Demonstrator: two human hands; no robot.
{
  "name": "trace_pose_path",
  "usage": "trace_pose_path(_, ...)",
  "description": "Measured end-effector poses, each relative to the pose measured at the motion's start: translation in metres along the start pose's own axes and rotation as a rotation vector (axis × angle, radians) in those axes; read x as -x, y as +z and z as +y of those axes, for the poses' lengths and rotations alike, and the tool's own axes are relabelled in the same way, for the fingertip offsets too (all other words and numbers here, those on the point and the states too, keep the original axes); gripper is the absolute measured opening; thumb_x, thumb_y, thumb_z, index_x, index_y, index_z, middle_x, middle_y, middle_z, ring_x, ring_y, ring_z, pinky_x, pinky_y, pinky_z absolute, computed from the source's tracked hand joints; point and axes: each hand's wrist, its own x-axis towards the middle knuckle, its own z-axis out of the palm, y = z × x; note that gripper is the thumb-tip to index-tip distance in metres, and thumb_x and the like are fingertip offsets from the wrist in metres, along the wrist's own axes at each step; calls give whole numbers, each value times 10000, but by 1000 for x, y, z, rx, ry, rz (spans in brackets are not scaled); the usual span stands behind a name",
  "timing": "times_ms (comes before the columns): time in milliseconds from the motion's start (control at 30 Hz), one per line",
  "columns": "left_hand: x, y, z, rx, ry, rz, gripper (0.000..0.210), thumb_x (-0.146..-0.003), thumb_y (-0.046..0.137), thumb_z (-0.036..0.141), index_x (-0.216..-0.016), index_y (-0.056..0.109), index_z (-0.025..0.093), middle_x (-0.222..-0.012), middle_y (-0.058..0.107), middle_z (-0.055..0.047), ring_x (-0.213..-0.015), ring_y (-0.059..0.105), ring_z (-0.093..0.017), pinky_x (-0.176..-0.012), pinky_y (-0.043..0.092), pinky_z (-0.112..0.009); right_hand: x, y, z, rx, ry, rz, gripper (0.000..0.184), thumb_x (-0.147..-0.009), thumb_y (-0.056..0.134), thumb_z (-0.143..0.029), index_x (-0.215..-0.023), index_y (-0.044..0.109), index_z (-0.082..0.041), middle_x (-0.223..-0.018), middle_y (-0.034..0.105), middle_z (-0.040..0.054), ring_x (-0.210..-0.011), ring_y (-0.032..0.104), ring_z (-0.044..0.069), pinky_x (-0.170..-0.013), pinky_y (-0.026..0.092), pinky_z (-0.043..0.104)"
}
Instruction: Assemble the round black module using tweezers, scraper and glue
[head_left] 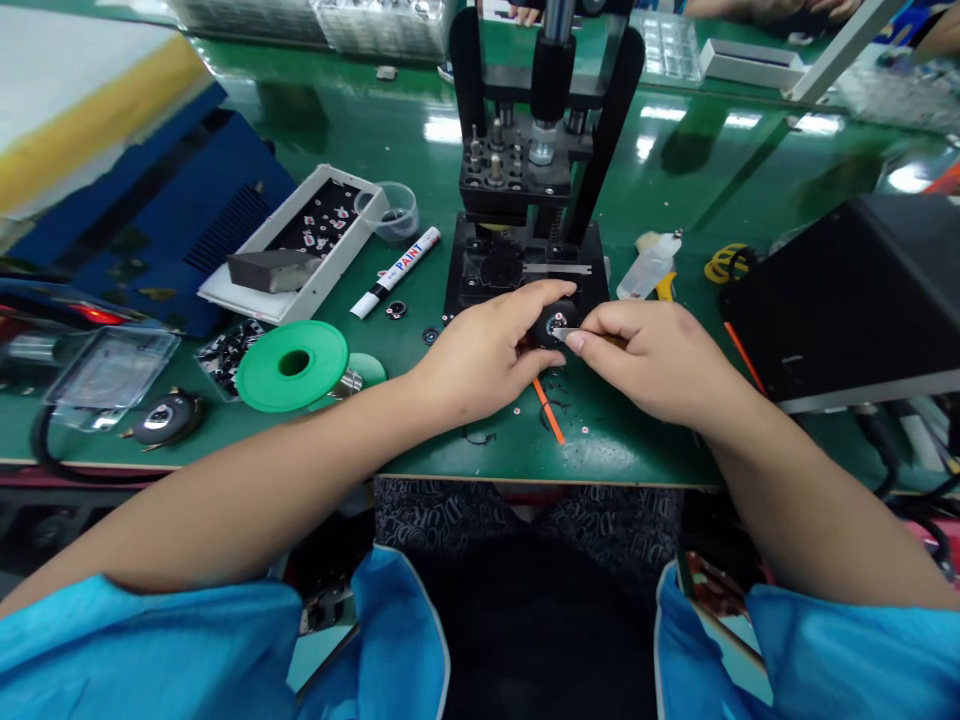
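Thumb and fingers of my left hand [484,350] grip a small round black part [546,325] by its sides, just in front of the hand press [517,190]. My right hand [652,350] pinches a thin, pale, pointed tool [562,333]. Its tip touches or lies very near the middle of the round part; most of the tool is hidden in my fingers, so its kind does not show. An orange stick [550,412] lies on the green bench below my left fingers, among dark wire bits. Behind the hands, a flat metal strip [559,269] rests on the press base.
To the left are a white paint marker [397,272], a clear cup [395,212], a white tray [315,285] of small parts, a green spool [292,366] and a round black device [166,418]. A squeeze bottle [649,268] and black box [847,300] stand right. Other people's hands show across the bench.
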Motion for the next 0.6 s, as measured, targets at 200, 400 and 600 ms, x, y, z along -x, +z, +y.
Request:
trace_pose_path(200,0,1,-2,85,8,47,651,-964,811,145,-1585,620,200,-1620,718,-105,-1498,707,-306,-1297,584,-491,-2,-1,-1,-92,81,-13,320,-1019,703,-386,-751,730,-213,-626,561,-30,-625,476,143,-611,313,335)
trace_pose_path(400,1,2,-3,144,5,54,635,-971,795,163,-1578,613,195,-1639,702,-110,-1530,683,-309,-1321,565,-510,-2,3,1,-131,55,22,346,-1007,704,-412,-723,695,-214,-592,486,-49,-598,423,131,-622,309,332)
trace_pose_path(600,-1,-1,-2,154,-9,30,640,-957,810,165,-1568,622,186,-1624,718,-104,-1535,681,-312,-1326,558,-512,-1,6,4,-5,-97,105,326,-1001,679,-353,-714,615,-214,-669,564,-18,-660,486,145,-686,338,338)
